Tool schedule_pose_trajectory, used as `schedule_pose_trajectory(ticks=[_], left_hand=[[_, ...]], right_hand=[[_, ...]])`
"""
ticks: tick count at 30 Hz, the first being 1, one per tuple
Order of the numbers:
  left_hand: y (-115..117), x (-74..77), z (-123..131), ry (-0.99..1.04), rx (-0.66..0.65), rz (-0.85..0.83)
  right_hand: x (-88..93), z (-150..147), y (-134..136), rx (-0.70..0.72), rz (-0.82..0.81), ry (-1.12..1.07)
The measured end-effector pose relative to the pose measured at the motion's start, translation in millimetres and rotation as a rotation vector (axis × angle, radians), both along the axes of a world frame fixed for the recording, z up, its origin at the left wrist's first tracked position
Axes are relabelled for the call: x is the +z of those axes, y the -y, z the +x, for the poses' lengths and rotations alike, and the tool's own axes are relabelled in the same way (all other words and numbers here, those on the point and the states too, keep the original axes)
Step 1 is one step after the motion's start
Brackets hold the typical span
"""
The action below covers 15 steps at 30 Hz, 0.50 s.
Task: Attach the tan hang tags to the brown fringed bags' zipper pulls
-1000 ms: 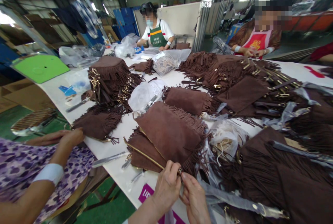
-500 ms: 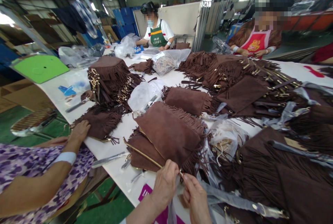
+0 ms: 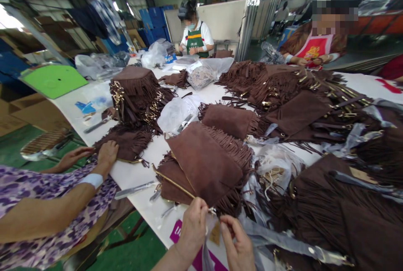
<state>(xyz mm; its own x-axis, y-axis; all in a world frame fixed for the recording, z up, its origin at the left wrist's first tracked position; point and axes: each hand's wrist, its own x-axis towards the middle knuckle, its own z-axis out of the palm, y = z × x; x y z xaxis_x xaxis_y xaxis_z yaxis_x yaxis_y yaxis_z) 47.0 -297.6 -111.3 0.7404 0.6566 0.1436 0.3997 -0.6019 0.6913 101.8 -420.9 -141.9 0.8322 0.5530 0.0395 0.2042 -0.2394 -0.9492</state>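
My left hand point(image 3: 192, 225) pinches the gold-edged corner of a brown suede bag with fringe point(image 3: 206, 164) at the table's front edge. Pale string or a small fitting shows at its fingertips. Close on the right, my right hand point(image 3: 236, 241) has its thumb and fingers curled together at a dark end below the fringe; what they grip, if anything, is hidden. Between the hands hangs a tan paper tag point(image 3: 215, 233). A purple card point(image 3: 176, 231) lies beneath, partly covered by my left hand and forearm. Another brown bag part point(image 3: 173, 178) with a gold zipper edge lies under the suede.
At left, a co-worker's hand point(image 3: 107, 153) rests on another fringed bag point(image 3: 126, 143). Stacked bags point(image 3: 135, 80) with gold clasps stand behind. A plastic-wrapped strap point(image 3: 292, 243) and more fringed bags point(image 3: 340, 204) crowd the right. Two people work across the white table point(image 3: 71, 99).
My right hand has moved slightly away from my left, and the tan tag now shows between them. The co-worker's second hand has come up beside the table edge at left.
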Motion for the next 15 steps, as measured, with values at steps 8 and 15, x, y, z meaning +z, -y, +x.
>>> schedule_pose_trajectory(ticks=[8,15], left_hand=[[-10,9.6,12,-0.157,-0.098,0.053],[-8,21.8,-7,0.051,-0.049,-0.051]], right_hand=[[8.2,5,-10,0.027,0.025,0.030],[18.3,3,-28,0.011,0.114,-0.658]])
